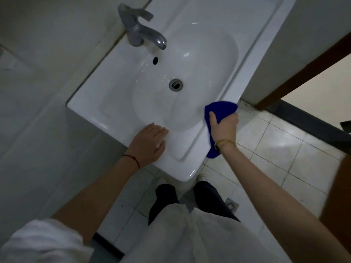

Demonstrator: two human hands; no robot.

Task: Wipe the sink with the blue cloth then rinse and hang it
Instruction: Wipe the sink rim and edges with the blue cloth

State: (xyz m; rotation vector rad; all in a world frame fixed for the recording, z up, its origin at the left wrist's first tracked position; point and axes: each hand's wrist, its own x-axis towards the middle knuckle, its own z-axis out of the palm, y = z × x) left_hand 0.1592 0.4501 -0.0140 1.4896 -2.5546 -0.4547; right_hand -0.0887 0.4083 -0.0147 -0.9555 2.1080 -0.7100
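- Right hand (225, 128) gripping cloth (220, 110), thumb on top, fingers curled round the bunched fabric.
- Cloth (deep blue) pressed on the right front rim of sink (114, 112), one tail hanging off the edge below the wrist.
- Left hand (149, 143) flat on the sink's front rim, fingers straight and together, holding nothing.
- Drain (175, 84) in the basin's middle, overflow hole (155, 60) above it.
- Tap (140, 29) at the back, spout pointing over the basin, no water visible.
- Tiled floor (275, 149) below, floor drain (232, 205) near the legs.
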